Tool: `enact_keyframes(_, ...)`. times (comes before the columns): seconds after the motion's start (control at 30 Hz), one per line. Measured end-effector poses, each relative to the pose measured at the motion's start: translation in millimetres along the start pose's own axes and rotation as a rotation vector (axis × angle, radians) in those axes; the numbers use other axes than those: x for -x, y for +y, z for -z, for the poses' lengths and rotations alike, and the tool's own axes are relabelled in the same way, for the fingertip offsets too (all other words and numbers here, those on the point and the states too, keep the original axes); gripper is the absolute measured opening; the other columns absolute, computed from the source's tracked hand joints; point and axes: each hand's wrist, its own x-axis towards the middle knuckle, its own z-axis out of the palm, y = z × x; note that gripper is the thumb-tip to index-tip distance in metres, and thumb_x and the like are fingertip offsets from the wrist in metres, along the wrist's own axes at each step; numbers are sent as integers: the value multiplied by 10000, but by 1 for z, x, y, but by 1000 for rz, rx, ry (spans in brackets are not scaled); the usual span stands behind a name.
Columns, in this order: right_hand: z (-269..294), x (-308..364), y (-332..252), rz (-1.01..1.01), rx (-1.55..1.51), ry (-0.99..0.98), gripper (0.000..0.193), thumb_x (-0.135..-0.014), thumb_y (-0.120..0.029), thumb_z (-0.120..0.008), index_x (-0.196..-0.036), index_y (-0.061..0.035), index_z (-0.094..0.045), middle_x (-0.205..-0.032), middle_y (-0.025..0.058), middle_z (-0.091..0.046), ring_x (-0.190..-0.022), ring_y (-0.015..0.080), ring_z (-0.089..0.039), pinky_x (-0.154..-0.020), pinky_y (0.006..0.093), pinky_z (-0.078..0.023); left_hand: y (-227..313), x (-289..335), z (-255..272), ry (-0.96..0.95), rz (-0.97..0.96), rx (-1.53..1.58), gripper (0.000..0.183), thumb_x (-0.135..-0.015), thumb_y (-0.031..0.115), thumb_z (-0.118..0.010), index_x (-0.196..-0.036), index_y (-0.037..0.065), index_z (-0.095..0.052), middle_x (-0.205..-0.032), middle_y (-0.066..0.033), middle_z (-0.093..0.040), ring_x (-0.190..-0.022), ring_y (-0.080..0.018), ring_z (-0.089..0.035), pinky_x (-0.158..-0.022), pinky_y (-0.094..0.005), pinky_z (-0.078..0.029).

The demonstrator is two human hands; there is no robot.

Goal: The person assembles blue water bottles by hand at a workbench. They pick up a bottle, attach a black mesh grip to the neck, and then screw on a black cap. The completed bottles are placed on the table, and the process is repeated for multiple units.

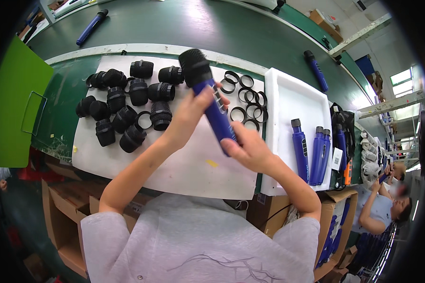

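A blue microphone [216,114] with a black mesh head is held slantwise above the white work sheet [184,174], its head pointing up and to the left. My left hand [190,113] grips it just below the head, thumb across the body. Lower down, my right hand [250,147] is closed round the tail end. Left of the microphone lie several loose black microphone heads [138,92]. To its right sit several thin black rings [246,95], and another black ring [144,120] lies among the heads.
At right a white foam tray [295,89] holds several blue microphone bodies [300,151]. Single microphones [92,28] lie on the green conveyor [174,23] beyond. A green panel [19,104] stands at left. Cardboard boxes [66,212] are below the table. A co-worker [380,207] is far right.
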Motion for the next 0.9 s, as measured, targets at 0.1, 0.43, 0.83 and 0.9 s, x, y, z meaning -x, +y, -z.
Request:
enact_keyframes(0.1,23,-22,1,-53,31,261,372,-974,-353,-625,-1010,14,-580,-708,130,-656,-628,230,-666,-599,361,-509,-9,6,-6,-26,-142,-481,288,-1011,234,-594,-1163,-10,-602,-1039,-125,-672,-962,-228,-651,-877,-337,-491)
enact_keyframes(0.43,116,-211,97,-437,869,585,541,-943,-495,-537,-1009,23,-678,-940,229,-738,-899,394,-729,-813,476,-579,-24,14,-4,-193,-171,-966,123,-911,136,-673,-888,19,-644,-741,-91,-642,-694,-237,-641,-691,-377,-509)
enact_keyframes(0.83,117,-184,99,-353,983,572,364,-986,-361,-550,-968,-18,-670,-888,226,-726,-838,400,-727,-747,492,-587,-21,8,3,-306,-218,-1064,129,-922,136,-658,-883,17,-626,-777,-120,-641,-720,-288,-641,-671,-407,-505)
enact_keyframes(0.9,112,-144,81,-320,1027,495,335,-981,-338,-559,-952,-16,-649,-867,226,-718,-814,402,-721,-733,506,-582,-17,11,1,-293,-188,-1086,125,-915,133,-665,-878,21,-625,-775,-116,-644,-720,-295,-635,-672,-417,-500)
